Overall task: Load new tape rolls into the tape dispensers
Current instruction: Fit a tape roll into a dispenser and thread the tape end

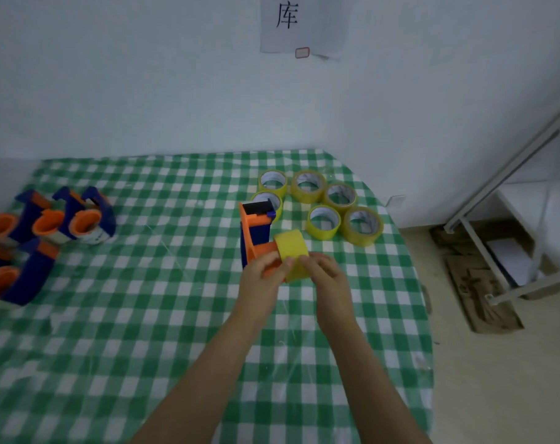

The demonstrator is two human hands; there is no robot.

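Observation:
A blue and orange tape dispenser (255,232) is held above the table's middle, its black blade end pointing away from me. My left hand (266,270) grips its orange hub end. A yellow tape roll (293,251) sits against the orange hub on the dispenser's right side. My right hand (323,272) pinches the roll's near edge, its fingertips touching those of the left hand. Several more yellow tape rolls (323,216) lie flat on the cloth beyond the dispenser.
Several other blue and orange dispensers (77,216) are piled at the left edge of the green checked tablecloth (150,315). A white wall with a paper sign (291,24) stands behind. A metal rack (512,225) and cardboard (483,299) are on the floor at right.

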